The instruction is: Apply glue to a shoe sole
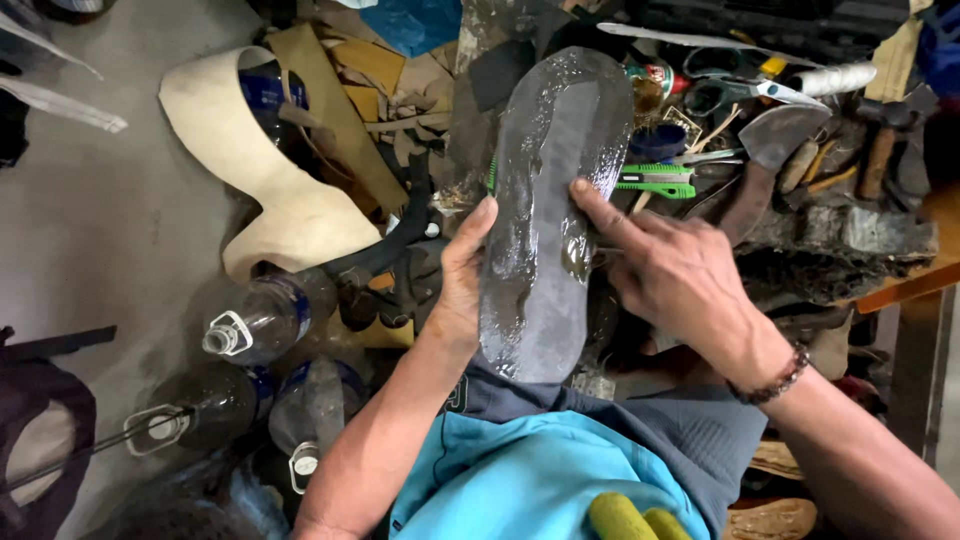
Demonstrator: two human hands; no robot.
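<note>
- On my lap, my left hand (462, 285) grips the grey shoe sole (545, 215) by its edge, thumb up.
- My right hand (680, 275), fingers loosely spread, presses a fingertip on its glossy, wet-looking surface.

One grey sole (545, 230), three plastic bottles (262, 318), two green knives (655, 180).

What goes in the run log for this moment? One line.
left hand: holds grey sole edge | right hand: fingers rub glossy wet surface | sole: on lap

Bare forearms, beaded bracelet (778, 380) on right wrist, seemingly turquoise shirt (530, 475).
</note>
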